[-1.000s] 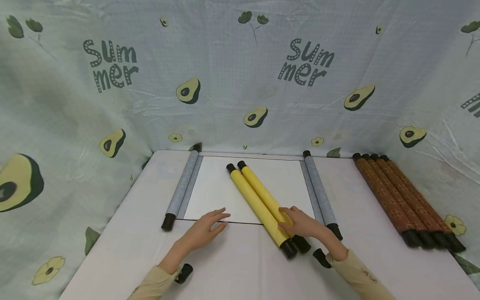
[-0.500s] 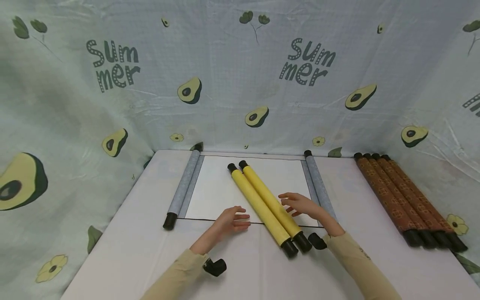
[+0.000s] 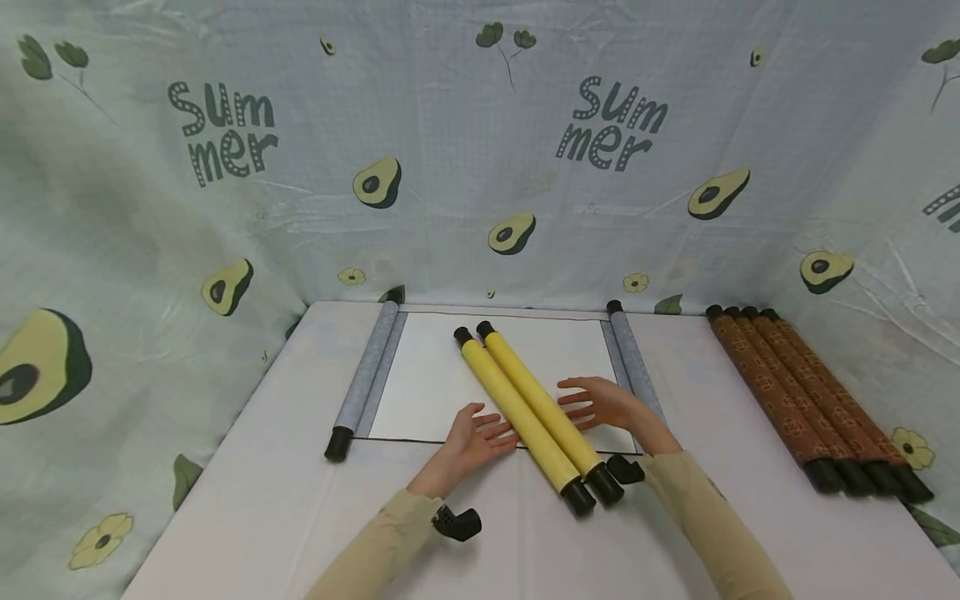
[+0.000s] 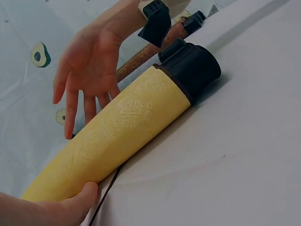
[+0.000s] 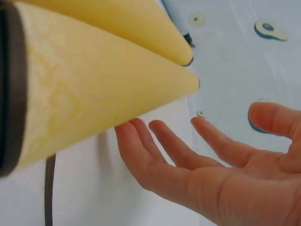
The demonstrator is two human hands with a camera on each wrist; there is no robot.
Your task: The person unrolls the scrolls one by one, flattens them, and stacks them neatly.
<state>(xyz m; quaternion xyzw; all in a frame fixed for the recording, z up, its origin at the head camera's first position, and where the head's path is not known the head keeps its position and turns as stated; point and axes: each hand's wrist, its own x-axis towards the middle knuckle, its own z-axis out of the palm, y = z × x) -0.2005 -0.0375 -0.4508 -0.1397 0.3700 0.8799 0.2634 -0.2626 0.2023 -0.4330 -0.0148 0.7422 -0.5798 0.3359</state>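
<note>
Two yellow scrolls with black end knobs, a left one and a right one, lie side by side and slanted in the head view. My left hand is at the left scroll's side, palm turned toward it, fingers extended. In the left wrist view its thumb lies against the yellow roll. On the other side is my right hand, its fingers spread and loosely bent. The right wrist view has its fingertips at the lower edge of the near roll; contact is unclear.
Under the yellow scrolls lies a white sheet between a left grey roller and a right grey roller. Several brown patterned scrolls lie in a row at the right. A printed curtain hangs behind the table.
My left hand has moved right and turned its palm toward the scrolls. My right hand has left the top of the right scroll and gone to its right side. The scrolls barely moved.
</note>
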